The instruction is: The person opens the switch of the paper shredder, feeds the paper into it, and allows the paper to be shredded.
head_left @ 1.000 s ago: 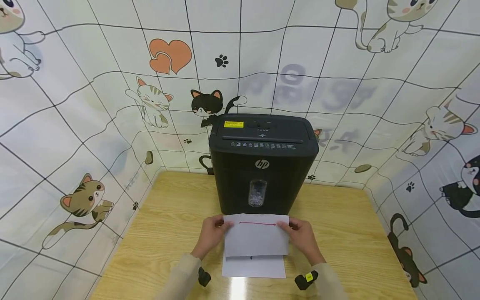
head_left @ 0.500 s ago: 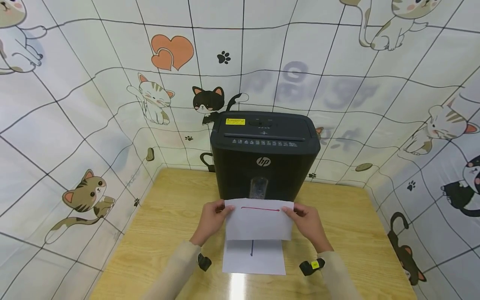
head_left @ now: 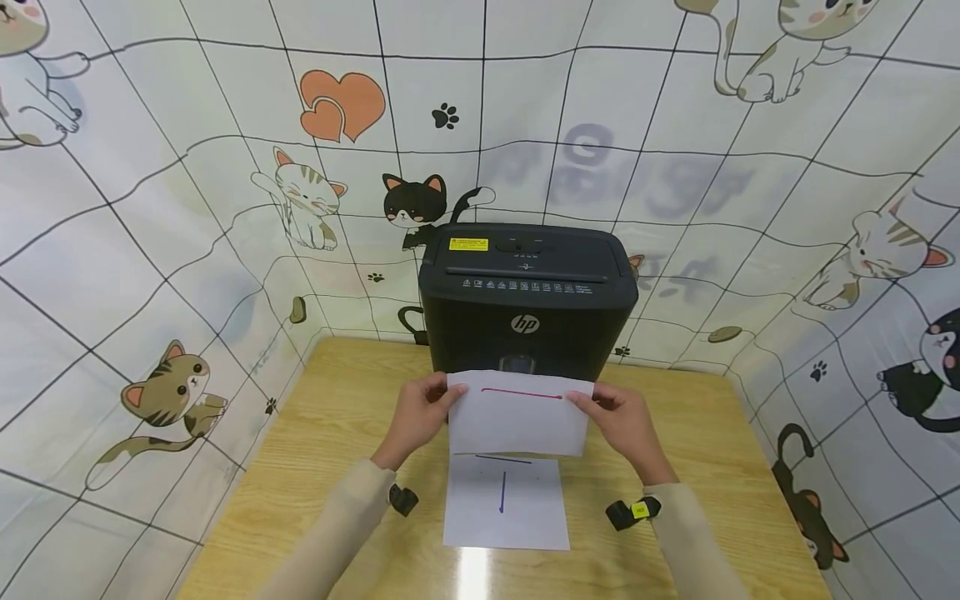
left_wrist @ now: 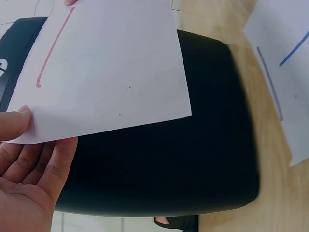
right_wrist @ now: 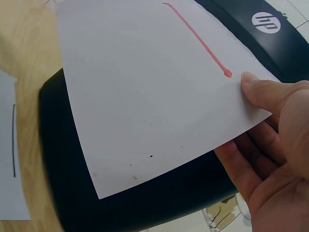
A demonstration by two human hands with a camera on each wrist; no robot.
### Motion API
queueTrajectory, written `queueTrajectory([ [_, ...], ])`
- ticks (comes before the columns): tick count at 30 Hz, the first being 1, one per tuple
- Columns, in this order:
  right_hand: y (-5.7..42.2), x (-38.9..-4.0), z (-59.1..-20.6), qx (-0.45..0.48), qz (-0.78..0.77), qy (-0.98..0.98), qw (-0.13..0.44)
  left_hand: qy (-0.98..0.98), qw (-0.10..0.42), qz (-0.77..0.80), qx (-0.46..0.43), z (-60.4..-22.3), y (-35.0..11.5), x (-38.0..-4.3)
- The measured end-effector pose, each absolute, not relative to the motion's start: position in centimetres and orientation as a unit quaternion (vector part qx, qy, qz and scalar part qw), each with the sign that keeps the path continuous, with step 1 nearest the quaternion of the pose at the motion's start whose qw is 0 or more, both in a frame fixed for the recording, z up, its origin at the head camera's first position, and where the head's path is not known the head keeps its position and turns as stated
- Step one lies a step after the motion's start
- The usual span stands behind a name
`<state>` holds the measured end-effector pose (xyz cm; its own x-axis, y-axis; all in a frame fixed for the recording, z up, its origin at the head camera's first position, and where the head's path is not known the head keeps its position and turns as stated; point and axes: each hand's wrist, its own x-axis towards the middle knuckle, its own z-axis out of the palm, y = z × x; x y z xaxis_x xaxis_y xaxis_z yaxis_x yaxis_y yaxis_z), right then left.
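A white sheet of paper (head_left: 517, 425) with a red line near its far edge is held up in front of the black HP paper shredder (head_left: 480, 333). My left hand (head_left: 418, 412) pinches its upper left corner, thumb on top and fingers beneath. At the upper right corner my right hand (head_left: 622, 421) grips it the same way. In the right wrist view the thumb (right_wrist: 265, 92) presses beside the red line's end. A second white sheet (head_left: 536, 508), marked with blue and dark lines, lies on the table below; the held sheet overlaps its far part.
The shredder's feed slot (head_left: 525, 275) runs across its top, behind the held paper. Wooden table (head_left: 300, 500) surrounds the sheets. A curtain-like wall covering (head_left: 525, 100) with cartoon cats stands close behind and on both sides.
Both hands have lifted the red-lined sheet up and forward toward the shredder, now covering most of its window. More of the lower sheet and its lines shows.
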<state>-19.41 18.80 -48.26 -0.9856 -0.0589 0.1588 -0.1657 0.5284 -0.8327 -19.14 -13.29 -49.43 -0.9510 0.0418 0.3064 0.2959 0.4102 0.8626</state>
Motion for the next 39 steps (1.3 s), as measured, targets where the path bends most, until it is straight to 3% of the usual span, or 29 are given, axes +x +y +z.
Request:
queueTrajectory([
  [8,18.9,-19.8,-46.2,0.074,0.467,-0.878,0.068,-0.844,0.125,-0.514,-0.093,-47.4,-13.4,-19.7],
  [23,19.6,-20.7,-42.0,0.128,0.46,-0.869,0.134,-0.833,0.191,-0.493,-0.163,-42.7,-13.4,-20.8],
  [39,19.5,-21.2,-37.4,0.154,0.473,-0.854,0.153,-0.808,0.249,-0.485,-0.224,-38.2,-13.6,-22.1],
])
